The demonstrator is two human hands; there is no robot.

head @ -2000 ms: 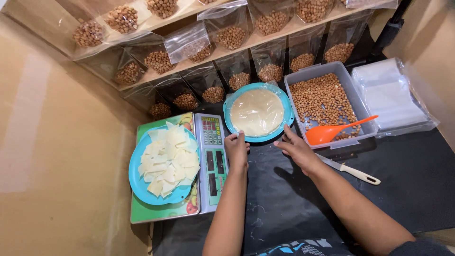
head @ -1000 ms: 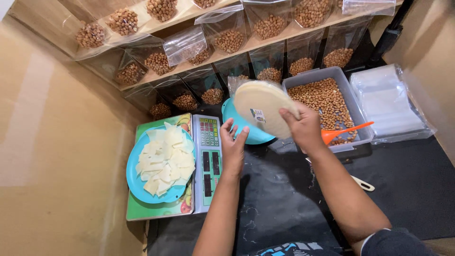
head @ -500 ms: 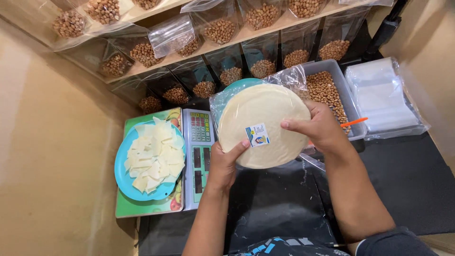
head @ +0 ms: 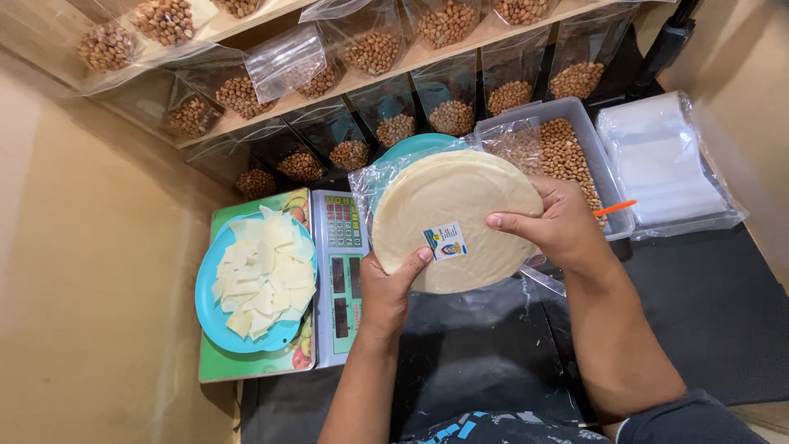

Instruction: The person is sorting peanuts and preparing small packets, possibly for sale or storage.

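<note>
A tan plywood wall [head: 90, 271] rises well left of the grip, and another pale wall [head: 744, 57] stands at far right. Beyond the grip a slanted wooden shelf [head: 427, 56] runs across, under even, soft light. Below the grip lies a black, wrinkled table covering [head: 723, 312].

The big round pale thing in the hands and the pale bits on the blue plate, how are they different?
The round stack of wrappers is whole, bagged in clear plastic and held up by the left hand and right hand. The cut pieces are small, angular, loose and piled on the blue plate on the scale. Both are pale cream and thin.
</note>
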